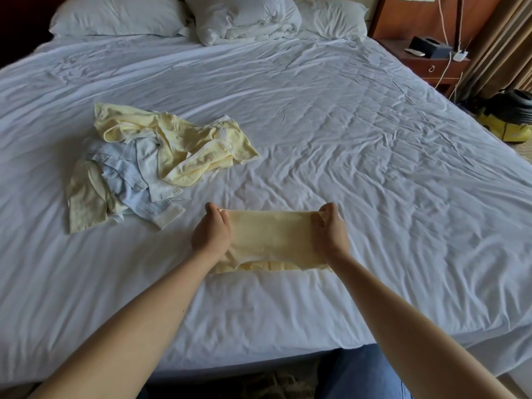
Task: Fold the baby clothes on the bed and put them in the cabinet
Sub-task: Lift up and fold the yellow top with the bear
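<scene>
A pale yellow baby garment (270, 240) is stretched between my two hands just above the white bed sheet (359, 145), its lower edge lying on the sheet. My left hand (211, 233) grips its left top corner with curled fingers. My right hand (329, 230) grips the right top corner the same way. To the left lies a loose pile of baby clothes (149, 159): yellow pieces on top, light blue and white ones below, none of them folded.
Pillows (115, 15) and a bunched white duvet (244, 18) lie at the head of the bed. A wooden nightstand (429, 57) with a black box and cables stands at the back right. A yellow and black machine (509, 116) sits on the floor at the right.
</scene>
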Demonstrator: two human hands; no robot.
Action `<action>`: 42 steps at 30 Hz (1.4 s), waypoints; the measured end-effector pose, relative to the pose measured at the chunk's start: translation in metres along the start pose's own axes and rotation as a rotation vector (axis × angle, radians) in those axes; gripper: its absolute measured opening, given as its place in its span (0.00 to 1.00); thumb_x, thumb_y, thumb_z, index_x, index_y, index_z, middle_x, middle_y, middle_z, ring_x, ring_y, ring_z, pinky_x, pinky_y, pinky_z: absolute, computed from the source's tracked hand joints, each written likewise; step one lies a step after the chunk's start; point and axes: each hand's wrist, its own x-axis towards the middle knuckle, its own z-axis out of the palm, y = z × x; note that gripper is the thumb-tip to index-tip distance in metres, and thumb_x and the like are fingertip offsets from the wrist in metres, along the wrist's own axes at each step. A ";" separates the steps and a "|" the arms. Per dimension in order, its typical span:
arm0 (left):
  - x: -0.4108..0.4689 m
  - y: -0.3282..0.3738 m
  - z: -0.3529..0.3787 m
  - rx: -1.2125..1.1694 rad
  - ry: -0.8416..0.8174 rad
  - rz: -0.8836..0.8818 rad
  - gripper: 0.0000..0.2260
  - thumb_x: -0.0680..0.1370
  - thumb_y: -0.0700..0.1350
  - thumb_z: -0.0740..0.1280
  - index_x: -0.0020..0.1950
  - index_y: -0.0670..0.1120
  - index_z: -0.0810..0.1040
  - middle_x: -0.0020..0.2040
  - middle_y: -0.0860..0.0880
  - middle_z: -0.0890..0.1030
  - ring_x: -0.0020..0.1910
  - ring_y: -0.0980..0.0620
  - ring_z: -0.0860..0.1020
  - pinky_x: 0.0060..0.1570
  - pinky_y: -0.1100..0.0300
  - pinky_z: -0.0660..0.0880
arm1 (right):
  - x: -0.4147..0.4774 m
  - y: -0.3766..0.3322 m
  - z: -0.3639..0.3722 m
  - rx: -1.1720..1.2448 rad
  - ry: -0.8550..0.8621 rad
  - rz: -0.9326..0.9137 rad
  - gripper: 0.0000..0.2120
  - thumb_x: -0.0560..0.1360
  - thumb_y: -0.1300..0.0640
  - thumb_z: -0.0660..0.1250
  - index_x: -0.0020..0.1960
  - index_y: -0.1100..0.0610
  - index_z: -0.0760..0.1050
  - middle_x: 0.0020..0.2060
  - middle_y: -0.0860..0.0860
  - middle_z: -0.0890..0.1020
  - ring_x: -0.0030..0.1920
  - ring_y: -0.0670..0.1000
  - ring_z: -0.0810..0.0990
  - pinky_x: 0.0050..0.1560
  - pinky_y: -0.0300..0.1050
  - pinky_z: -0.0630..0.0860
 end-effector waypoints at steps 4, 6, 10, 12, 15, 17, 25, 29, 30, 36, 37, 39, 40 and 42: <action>-0.005 -0.004 0.004 0.013 -0.067 0.027 0.12 0.84 0.48 0.55 0.58 0.40 0.67 0.57 0.39 0.79 0.56 0.37 0.77 0.49 0.48 0.71 | 0.000 0.009 0.002 -0.135 -0.062 0.008 0.06 0.78 0.57 0.58 0.54 0.55 0.67 0.47 0.54 0.79 0.44 0.56 0.76 0.39 0.47 0.69; -0.007 -0.007 0.003 -0.052 -0.081 0.017 0.13 0.83 0.50 0.57 0.59 0.42 0.67 0.60 0.41 0.79 0.56 0.38 0.77 0.50 0.50 0.71 | -0.002 0.011 -0.001 -0.156 -0.071 0.044 0.09 0.78 0.54 0.58 0.58 0.53 0.67 0.47 0.52 0.79 0.42 0.54 0.75 0.40 0.46 0.67; -0.016 -0.013 -0.002 -0.033 -0.097 0.010 0.17 0.80 0.55 0.60 0.64 0.47 0.67 0.67 0.48 0.76 0.61 0.41 0.76 0.54 0.52 0.71 | -0.014 0.010 -0.007 -0.256 -0.022 0.031 0.24 0.79 0.50 0.57 0.73 0.47 0.57 0.45 0.50 0.79 0.37 0.53 0.75 0.37 0.47 0.69; -0.024 -0.017 -0.002 0.007 -0.075 0.048 0.17 0.80 0.54 0.61 0.66 0.48 0.66 0.67 0.48 0.76 0.60 0.41 0.77 0.52 0.52 0.72 | -0.021 0.011 -0.007 -0.270 -0.004 -0.028 0.27 0.80 0.51 0.56 0.77 0.46 0.53 0.60 0.54 0.77 0.44 0.58 0.79 0.40 0.50 0.73; -0.033 -0.020 0.000 0.002 -0.024 0.113 0.15 0.81 0.49 0.61 0.66 0.46 0.65 0.63 0.45 0.78 0.55 0.39 0.78 0.44 0.53 0.69 | -0.024 0.015 -0.002 -0.282 0.022 -0.125 0.27 0.80 0.57 0.53 0.77 0.45 0.51 0.63 0.55 0.73 0.47 0.60 0.79 0.44 0.53 0.76; -0.034 -0.019 -0.002 0.005 0.016 0.159 0.14 0.82 0.48 0.60 0.65 0.45 0.65 0.62 0.45 0.78 0.54 0.39 0.78 0.42 0.54 0.67 | -0.020 0.017 -0.002 -0.301 0.020 -0.152 0.28 0.79 0.59 0.53 0.77 0.45 0.52 0.62 0.54 0.73 0.47 0.60 0.78 0.42 0.52 0.74; -0.031 -0.028 0.000 0.302 0.091 0.313 0.23 0.73 0.46 0.73 0.64 0.45 0.69 0.63 0.43 0.71 0.57 0.40 0.75 0.48 0.48 0.74 | -0.019 0.023 -0.005 -0.527 0.069 -0.249 0.22 0.78 0.56 0.60 0.72 0.51 0.66 0.64 0.54 0.71 0.60 0.57 0.75 0.54 0.51 0.72; -0.027 -0.012 0.010 0.206 0.112 0.649 0.19 0.76 0.46 0.62 0.65 0.43 0.75 0.68 0.43 0.73 0.67 0.42 0.71 0.61 0.47 0.72 | -0.023 0.012 0.008 -0.577 0.020 -0.588 0.24 0.76 0.56 0.61 0.72 0.53 0.69 0.71 0.52 0.71 0.74 0.55 0.64 0.74 0.53 0.57; -0.030 -0.005 0.015 0.216 0.033 0.689 0.22 0.77 0.50 0.56 0.68 0.44 0.74 0.70 0.44 0.72 0.71 0.43 0.68 0.67 0.48 0.67 | -0.026 0.010 0.015 -0.587 -0.058 -0.617 0.25 0.77 0.53 0.56 0.74 0.53 0.67 0.73 0.51 0.69 0.76 0.54 0.60 0.76 0.54 0.51; -0.038 -0.022 0.050 0.491 -0.081 0.660 0.30 0.78 0.61 0.48 0.77 0.50 0.63 0.78 0.48 0.61 0.77 0.44 0.59 0.73 0.52 0.47 | -0.030 0.037 0.027 -0.623 -0.259 -0.529 0.33 0.76 0.36 0.39 0.79 0.44 0.51 0.79 0.50 0.51 0.79 0.55 0.43 0.77 0.56 0.38; -0.039 -0.026 0.053 0.504 -0.054 0.665 0.29 0.78 0.60 0.50 0.77 0.50 0.64 0.77 0.48 0.63 0.76 0.43 0.61 0.73 0.50 0.50 | -0.029 0.039 0.029 -0.626 -0.260 -0.533 0.33 0.76 0.36 0.40 0.79 0.44 0.51 0.79 0.50 0.51 0.79 0.55 0.43 0.77 0.56 0.39; -0.037 -0.029 0.058 0.500 -0.035 0.673 0.28 0.78 0.60 0.52 0.77 0.50 0.65 0.77 0.48 0.64 0.76 0.42 0.62 0.73 0.47 0.52 | -0.028 0.040 0.032 -0.624 -0.253 -0.525 0.32 0.76 0.36 0.41 0.79 0.44 0.52 0.79 0.51 0.51 0.79 0.55 0.44 0.77 0.57 0.39; -0.036 -0.028 0.058 0.492 -0.044 0.673 0.29 0.78 0.60 0.52 0.77 0.50 0.65 0.77 0.48 0.63 0.76 0.41 0.61 0.73 0.46 0.51 | -0.027 0.039 0.034 -0.629 -0.249 -0.518 0.32 0.76 0.36 0.42 0.79 0.43 0.52 0.79 0.50 0.51 0.79 0.55 0.44 0.77 0.58 0.40; -0.035 -0.024 0.054 0.444 -0.094 0.655 0.30 0.78 0.61 0.51 0.77 0.51 0.64 0.78 0.48 0.62 0.77 0.42 0.60 0.73 0.48 0.49 | -0.026 0.040 0.033 -0.639 -0.254 -0.518 0.32 0.76 0.36 0.42 0.79 0.43 0.52 0.79 0.50 0.51 0.79 0.55 0.44 0.77 0.57 0.39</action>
